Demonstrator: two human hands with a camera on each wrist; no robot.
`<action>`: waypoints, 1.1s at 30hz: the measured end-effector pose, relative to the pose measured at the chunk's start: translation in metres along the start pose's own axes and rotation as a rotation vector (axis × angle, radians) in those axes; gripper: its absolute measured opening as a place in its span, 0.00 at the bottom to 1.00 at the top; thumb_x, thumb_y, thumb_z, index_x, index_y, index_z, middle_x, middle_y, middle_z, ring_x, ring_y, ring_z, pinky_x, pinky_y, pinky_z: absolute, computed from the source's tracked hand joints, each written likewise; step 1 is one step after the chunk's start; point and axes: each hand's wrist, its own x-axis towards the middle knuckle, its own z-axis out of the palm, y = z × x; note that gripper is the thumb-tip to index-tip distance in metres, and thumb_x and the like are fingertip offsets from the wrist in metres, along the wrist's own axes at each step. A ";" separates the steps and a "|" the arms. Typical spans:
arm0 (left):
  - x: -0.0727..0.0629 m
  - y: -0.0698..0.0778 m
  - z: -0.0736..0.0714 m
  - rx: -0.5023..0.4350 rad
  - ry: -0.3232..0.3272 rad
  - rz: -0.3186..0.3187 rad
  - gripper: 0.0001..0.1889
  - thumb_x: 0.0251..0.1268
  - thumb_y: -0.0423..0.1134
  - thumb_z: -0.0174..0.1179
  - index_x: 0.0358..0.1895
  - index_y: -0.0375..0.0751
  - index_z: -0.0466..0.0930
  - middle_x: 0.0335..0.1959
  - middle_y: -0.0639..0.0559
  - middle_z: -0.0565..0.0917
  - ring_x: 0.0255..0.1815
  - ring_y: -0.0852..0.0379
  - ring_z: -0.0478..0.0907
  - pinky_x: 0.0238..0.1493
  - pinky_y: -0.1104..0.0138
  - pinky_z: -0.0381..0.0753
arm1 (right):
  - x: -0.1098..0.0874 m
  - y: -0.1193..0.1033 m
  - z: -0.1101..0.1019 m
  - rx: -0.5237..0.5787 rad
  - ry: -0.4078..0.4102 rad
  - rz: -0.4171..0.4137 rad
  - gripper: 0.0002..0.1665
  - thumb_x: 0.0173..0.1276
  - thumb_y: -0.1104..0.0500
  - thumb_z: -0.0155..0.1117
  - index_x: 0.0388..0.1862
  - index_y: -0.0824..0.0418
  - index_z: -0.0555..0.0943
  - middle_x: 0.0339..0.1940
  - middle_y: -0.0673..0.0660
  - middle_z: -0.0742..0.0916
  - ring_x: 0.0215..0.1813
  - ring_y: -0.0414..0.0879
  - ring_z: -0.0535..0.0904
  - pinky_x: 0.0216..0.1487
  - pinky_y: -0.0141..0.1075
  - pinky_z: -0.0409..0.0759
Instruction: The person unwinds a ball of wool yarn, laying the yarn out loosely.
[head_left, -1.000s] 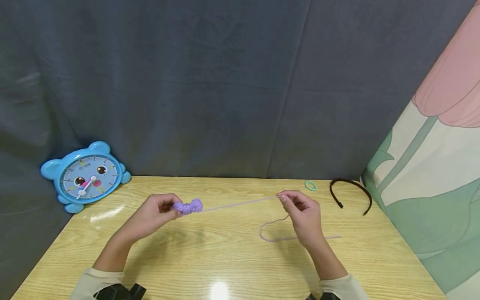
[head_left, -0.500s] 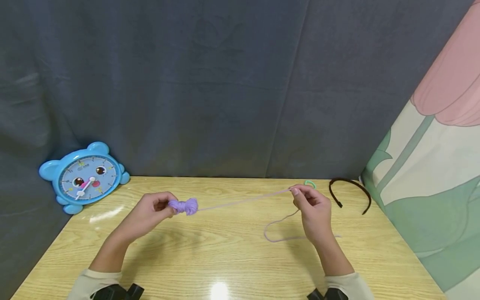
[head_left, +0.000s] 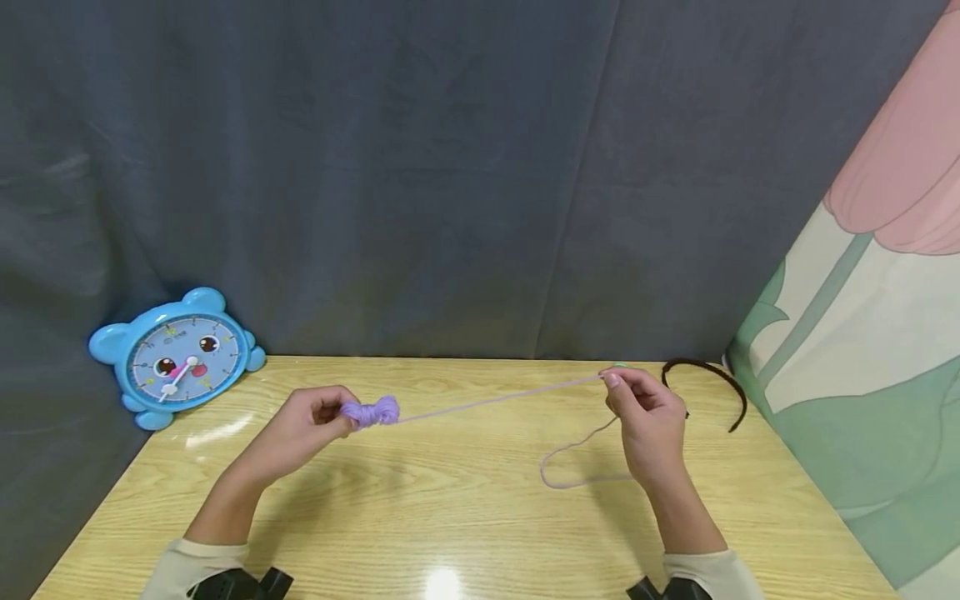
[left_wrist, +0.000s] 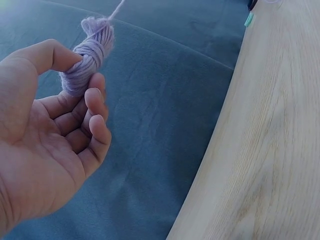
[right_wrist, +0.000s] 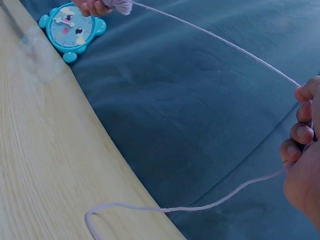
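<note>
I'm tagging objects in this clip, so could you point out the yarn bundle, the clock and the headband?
Yarn bundle [left_wrist: 92, 52]: left wrist view, on its wound middle.
Clock [head_left: 184, 358]: head view, on the middle of its face.
Headband [head_left: 710, 367]: head view, on the upper curve.

Lilac yarn bundle [head_left: 378, 412], wrapped round its middle, aloft, one strand [head_left: 495, 400] taut.

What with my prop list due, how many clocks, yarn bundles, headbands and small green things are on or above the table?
Clock, blue: 1
Yarn bundle, purple: 1
Headband, black, partly hidden: 1
Small green thing, nearly hidden in the head view: 1
Total: 4
</note>
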 end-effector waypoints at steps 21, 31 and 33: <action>0.000 -0.002 -0.003 0.036 0.042 -0.024 0.04 0.69 0.27 0.58 0.38 0.35 0.82 0.32 0.47 0.78 0.30 0.61 0.72 0.29 0.68 0.74 | 0.015 -0.009 -0.026 0.179 0.136 -0.060 0.12 0.73 0.77 0.57 0.35 0.70 0.86 0.22 0.51 0.81 0.23 0.42 0.61 0.31 0.37 0.51; 0.000 -0.002 -0.002 0.040 0.035 -0.031 0.04 0.69 0.27 0.58 0.38 0.35 0.82 0.33 0.46 0.78 0.31 0.61 0.72 0.30 0.68 0.73 | 0.023 -0.013 -0.037 0.264 0.142 -0.156 0.10 0.71 0.80 0.55 0.35 0.77 0.83 0.20 0.54 0.78 0.23 0.46 0.55 0.28 0.35 0.48; 0.000 -0.002 -0.003 0.042 0.039 -0.032 0.04 0.69 0.27 0.58 0.38 0.35 0.82 0.32 0.47 0.78 0.31 0.61 0.72 0.29 0.68 0.73 | 0.024 -0.014 -0.039 0.260 0.153 -0.156 0.09 0.72 0.79 0.55 0.35 0.77 0.83 0.19 0.53 0.76 0.22 0.46 0.54 0.27 0.35 0.48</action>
